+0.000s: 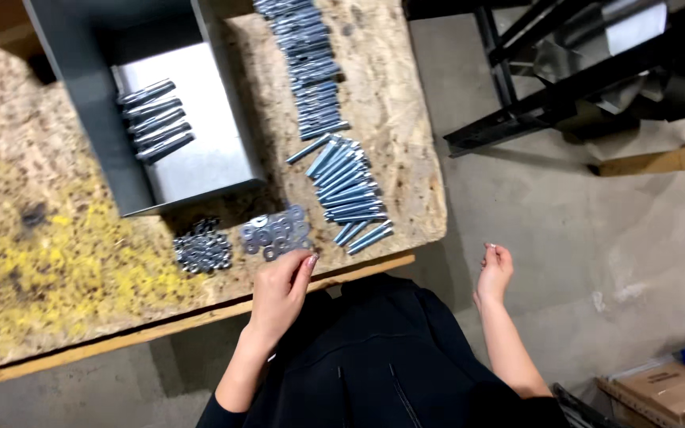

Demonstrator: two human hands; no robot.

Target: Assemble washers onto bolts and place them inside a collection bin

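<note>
Nuts [202, 250] lie heaped just left of the left hand [281, 292], whose fingertips touch the near edge of a pile of flat washers [276, 232] on the chipboard bench [33, 238], holding nothing visibly. Loose bolts [350, 190] fan out right of that hand. Off the bench, the right hand [495, 269] hangs curled, perhaps pinching something small; I cannot tell.

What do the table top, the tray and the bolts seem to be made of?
Table top: pressed wood-strand board, going by its flaky, mottled surface. Tray: sheet metal, likely steel, smooth grey with folded walls. Bolts: probably plated steel, shiny silver-blue.
</note>
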